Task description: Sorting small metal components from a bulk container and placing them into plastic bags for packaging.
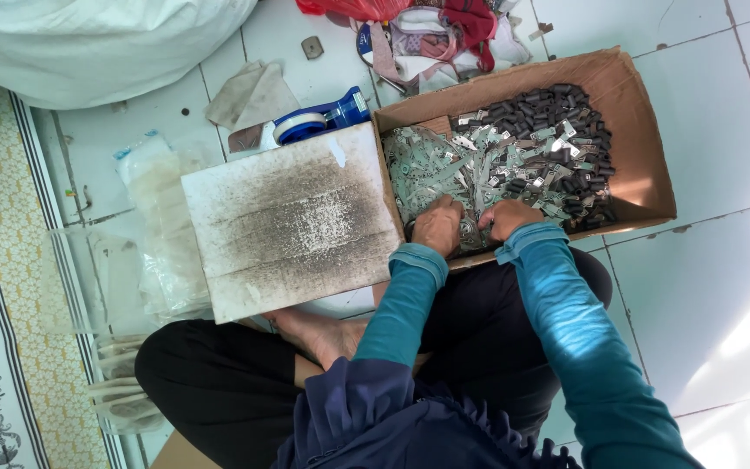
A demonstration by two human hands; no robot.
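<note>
A shallow cardboard box (644,130) lies on the tiled floor in front of me. It is filled with several pale green flat metal pieces (453,165) and a heap of small dark grey blocks (557,108) toward its far right. My left hand (438,224) and my right hand (507,217) are both down in the near edge of the box, fingers curled into the green pieces. Whether either hand grips a piece is hidden by the fingers. Both arms wear teal sleeves.
A dirty white board (292,217) rests left of the box. Behind it lie a blue tape dispenser (323,120), a grey rag (249,95), clear plastic bags (162,226) and a pile of coloured cloth (427,35). A white sack (88,43) sits at the far left.
</note>
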